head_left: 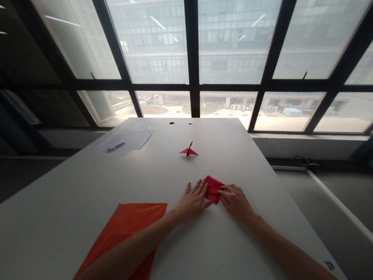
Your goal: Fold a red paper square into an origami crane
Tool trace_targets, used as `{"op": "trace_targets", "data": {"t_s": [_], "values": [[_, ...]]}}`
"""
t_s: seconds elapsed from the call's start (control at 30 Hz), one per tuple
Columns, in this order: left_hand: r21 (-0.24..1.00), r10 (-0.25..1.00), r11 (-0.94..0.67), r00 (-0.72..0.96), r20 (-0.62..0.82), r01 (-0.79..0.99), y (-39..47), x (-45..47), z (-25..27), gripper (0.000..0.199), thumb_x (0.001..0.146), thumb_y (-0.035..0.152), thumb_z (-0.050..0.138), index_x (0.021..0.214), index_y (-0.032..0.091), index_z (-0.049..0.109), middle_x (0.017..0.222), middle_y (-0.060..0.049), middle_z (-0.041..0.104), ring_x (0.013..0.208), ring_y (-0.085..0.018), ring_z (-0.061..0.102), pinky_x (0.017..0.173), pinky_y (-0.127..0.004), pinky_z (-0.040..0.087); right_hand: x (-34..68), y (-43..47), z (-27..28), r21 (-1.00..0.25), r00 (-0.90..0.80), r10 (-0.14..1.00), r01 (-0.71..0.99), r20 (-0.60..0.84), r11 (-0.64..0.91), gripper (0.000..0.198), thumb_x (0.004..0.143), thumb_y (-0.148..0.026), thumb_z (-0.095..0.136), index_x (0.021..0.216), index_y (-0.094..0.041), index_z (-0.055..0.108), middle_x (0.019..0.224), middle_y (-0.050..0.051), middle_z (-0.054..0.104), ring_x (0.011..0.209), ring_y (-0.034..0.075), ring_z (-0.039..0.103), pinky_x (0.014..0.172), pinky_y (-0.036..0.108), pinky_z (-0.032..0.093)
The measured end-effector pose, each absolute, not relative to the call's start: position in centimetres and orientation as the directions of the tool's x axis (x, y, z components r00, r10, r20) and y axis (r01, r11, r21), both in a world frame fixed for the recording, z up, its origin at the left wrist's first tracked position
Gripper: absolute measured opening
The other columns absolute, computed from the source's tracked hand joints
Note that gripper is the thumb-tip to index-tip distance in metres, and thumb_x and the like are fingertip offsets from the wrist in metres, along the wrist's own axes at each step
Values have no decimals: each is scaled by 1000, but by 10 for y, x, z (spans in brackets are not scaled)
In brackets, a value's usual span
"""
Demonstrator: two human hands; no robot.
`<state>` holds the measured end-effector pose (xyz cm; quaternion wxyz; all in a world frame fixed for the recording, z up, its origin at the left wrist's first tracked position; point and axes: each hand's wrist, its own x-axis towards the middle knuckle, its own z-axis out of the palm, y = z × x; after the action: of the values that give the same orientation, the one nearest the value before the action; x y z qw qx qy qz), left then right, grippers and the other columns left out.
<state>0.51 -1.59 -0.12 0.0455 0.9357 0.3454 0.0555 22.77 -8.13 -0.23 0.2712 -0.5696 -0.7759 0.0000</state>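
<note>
I press the small red paper [213, 189] flat near the middle of the table [227, 252]; my left hand [194, 200] and right hand [234, 200] lie on it, fingers spread; it is only partly folded, I judge; a finished red crane [189, 151] stands toward the far edge; an orange sheet [125, 232] waits unfolded at the near edge.

Long white table [257, 166], tall dark-framed windows [197, 47] behind it, grey office block outside, pale daylight, dark floor [353, 186]
</note>
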Motion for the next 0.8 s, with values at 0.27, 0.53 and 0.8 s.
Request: {"op": "trace_targets", "data": {"t_s": [0.27,0.53,0.8], "values": [[98,751,-661,656,77,744,-14,4,-1,80,98,62,23,155,6,17,160,-22,15,150,-34,9,117,-61,14,225,-84,5,-276,-229,889,894,397,354,31,92,-24,58,122,-27,66,109,8,67,104,25,54,95,39,36],[131,532,-846,818,217,516,-25,9,10,63,102,49,28,156,22,13,162,-10,18,151,-24,10,121,-52,10,222,-87,4,-219,-236,889,915,392,339,29,94,-32,56,122,-29,65,111,9,64,105,26,53,95,41,34],[322,567,-810,795,214,491,-19,11,-2,59,100,37,41,154,27,22,156,-9,34,145,-25,29,119,-54,19,224,-81,-2,-305,-143,904,910,403,280,33,96,-27,53,128,-21,60,106,9,64,100,24,55,92,38,39]]}}
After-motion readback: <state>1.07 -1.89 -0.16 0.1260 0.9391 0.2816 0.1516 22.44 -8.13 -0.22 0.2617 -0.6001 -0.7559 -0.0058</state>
